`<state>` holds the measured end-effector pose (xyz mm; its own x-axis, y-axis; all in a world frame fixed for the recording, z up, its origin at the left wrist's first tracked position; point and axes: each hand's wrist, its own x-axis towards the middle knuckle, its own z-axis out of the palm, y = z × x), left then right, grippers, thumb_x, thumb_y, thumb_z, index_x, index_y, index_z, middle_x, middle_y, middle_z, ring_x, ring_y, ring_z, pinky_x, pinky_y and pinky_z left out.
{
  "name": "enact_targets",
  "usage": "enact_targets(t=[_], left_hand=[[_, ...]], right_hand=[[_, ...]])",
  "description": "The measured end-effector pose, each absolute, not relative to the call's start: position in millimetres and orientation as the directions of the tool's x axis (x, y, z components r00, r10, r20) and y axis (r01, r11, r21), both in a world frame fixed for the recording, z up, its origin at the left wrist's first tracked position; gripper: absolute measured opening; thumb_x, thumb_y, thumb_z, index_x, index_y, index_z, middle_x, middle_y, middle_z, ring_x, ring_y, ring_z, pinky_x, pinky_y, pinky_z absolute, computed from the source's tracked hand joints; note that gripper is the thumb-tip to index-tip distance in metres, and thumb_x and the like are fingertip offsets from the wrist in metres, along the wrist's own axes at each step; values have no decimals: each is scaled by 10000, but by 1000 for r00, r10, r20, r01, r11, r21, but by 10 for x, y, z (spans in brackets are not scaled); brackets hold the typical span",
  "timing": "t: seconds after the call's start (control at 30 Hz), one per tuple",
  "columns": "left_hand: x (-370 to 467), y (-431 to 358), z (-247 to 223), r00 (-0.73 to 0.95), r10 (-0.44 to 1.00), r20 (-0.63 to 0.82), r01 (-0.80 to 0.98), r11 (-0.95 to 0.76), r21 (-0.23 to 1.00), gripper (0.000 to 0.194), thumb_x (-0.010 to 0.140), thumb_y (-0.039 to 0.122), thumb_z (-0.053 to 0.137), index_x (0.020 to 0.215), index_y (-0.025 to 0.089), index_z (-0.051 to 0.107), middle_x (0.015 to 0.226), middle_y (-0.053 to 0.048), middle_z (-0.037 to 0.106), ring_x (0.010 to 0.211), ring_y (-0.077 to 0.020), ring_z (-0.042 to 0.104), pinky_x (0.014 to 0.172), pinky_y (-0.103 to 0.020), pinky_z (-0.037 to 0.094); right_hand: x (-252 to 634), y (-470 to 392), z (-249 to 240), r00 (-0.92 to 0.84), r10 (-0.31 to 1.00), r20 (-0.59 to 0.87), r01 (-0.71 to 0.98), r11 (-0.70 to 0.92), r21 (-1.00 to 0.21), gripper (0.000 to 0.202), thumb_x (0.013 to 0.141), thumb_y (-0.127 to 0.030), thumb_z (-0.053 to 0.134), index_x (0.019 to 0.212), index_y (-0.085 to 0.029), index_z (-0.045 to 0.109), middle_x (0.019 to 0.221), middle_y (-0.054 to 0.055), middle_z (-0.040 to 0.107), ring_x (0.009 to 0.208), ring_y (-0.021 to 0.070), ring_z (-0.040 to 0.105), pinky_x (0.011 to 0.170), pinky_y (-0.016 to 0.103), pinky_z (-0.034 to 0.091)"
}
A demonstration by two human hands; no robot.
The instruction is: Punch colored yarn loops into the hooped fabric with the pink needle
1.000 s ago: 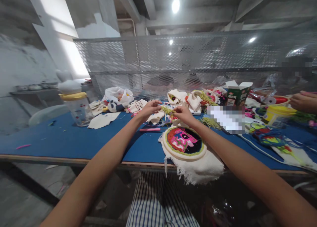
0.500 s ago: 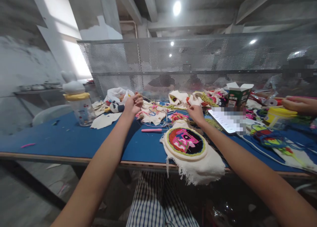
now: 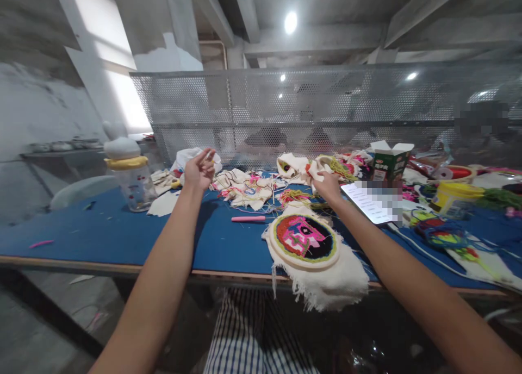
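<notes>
My left hand point(image 3: 199, 170) is raised above the table in front of a white plastic bag point(image 3: 183, 157). Its fingers are apart and I see nothing in them. Farther right, my right hand point(image 3: 326, 186) is closed on a piece of cream cloth point(image 3: 320, 167) beside the yarn pile; its fingertips are partly hidden. Between my arms, a round embroidery hoop point(image 3: 305, 238) with a pink, black and orange yarn picture lies at the table's front edge, its frayed cloth point(image 3: 332, 287) hanging over. A pink-handled tool point(image 3: 248, 219) lies left of the hoop.
A clear jar with a yellow lid point(image 3: 129, 186) stands at the left. Right of my right hand are a phone point(image 3: 369, 203), a green box point(image 3: 389, 164), a yellow tub point(image 3: 454, 197) and tangled yarn point(image 3: 442, 232). A perforated metal screen point(image 3: 253, 107) rises behind the table.
My left hand has moved left and its fingers have spread. My right hand has stayed at the cream cloth, shifting slightly. Another person's hand at the far right has left view.
</notes>
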<state>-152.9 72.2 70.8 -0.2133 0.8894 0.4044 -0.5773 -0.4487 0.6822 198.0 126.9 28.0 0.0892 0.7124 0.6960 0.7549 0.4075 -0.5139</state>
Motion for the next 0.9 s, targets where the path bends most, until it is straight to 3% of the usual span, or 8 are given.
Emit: enact_targets(t=[0.07, 0.13, 0.23, 0.4, 0.5, 0.6, 0.73, 0.9], left_hand=[[-1206, 709, 698, -62, 913, 403, -479, -381, 791, 135, 793, 103, 493, 761, 131, 621, 729, -41, 652, 347, -5, 291, 311, -145, 189], [-805, 657, 643, 131, 917, 376, -362, -309, 879, 82, 725, 131, 610, 795, 103, 642, 722, -72, 655, 374, -16, 355, 324, -150, 190], [-255, 538, 524, 400, 864, 306, -214, -237, 948, 143, 649, 188, 706, 747, 102, 649, 590, -44, 609, 405, -44, 416, 357, -160, 238], [-46, 476, 462, 488, 823, 292, -210, -214, 954, 234, 645, 296, 716, 750, 99, 649, 464, 39, 454, 393, -34, 369, 376, -157, 261], [-259, 529, 540, 420, 849, 319, -282, -212, 936, 226, 664, 256, 705, 799, 87, 641, 466, 52, 415, 389, -27, 353, 372, -141, 251], [-553, 571, 661, 272, 892, 361, -409, -232, 882, 108, 742, 200, 617, 795, 106, 617, 447, 73, 353, 349, -17, 286, 337, -128, 203], [-1051, 588, 768, -22, 924, 381, -569, -325, 755, 235, 859, 100, 365, 744, 148, 565, 443, 74, 322, 319, -19, 242, 323, -115, 211], [-1632, 662, 671, -505, 851, 146, -592, -464, 659, 357, 900, 75, 220, 745, 140, 535, 476, 65, 364, 317, -27, 265, 321, -137, 255]], right_hand=[[1808, 1169, 319, -33, 755, 655, 660, 509, -553, 397, 745, -216, 590, 1121, -108, 524, 1191, 175, 499, 1108, 260, 468, 909, 410, 384], [1614, 1033, 326, -214, 758, 616, 528, 621, -580, 540, 707, -194, 599, 1224, -165, 443, 1229, 133, 492, 1129, 222, 463, 878, 334, 419], [1377, 824, 280, -457, 711, 534, 348, 695, -629, 651, 655, -263, 645, 1253, -246, 389, 1095, 56, 582, 907, 169, 581, 728, 277, 487], [1325, 700, 241, -649, 647, 401, 253, 680, -688, 360, 729, -397, 550, 1004, -165, 555, 700, 4, 604, 491, 83, 494, 459, 204, 420], [1401, 774, 252, -669, 661, 339, 323, 669, -669, 312, 835, -384, 430, 889, -124, 594, 540, -33, 512, 384, 48, 363, 387, 184, 328], [1470, 888, 245, -627, 718, 301, 465, 656, -595, 270, 882, -324, 425, 850, -114, 590, 540, -50, 483, 422, 53, 414, 432, 190, 370], [1605, 1019, 236, -492, 811, 318, 681, 586, -440, 200, 861, -303, 504, 861, -117, 579, 796, 11, 592, 681, 109, 566, 631, 281, 481], [1756, 1041, 288, -226, 886, 406, 858, 379, -348, 224, 873, -302, 481, 1016, -152, 563, 1027, 62, 581, 904, 168, 566, 792, 372, 464]])
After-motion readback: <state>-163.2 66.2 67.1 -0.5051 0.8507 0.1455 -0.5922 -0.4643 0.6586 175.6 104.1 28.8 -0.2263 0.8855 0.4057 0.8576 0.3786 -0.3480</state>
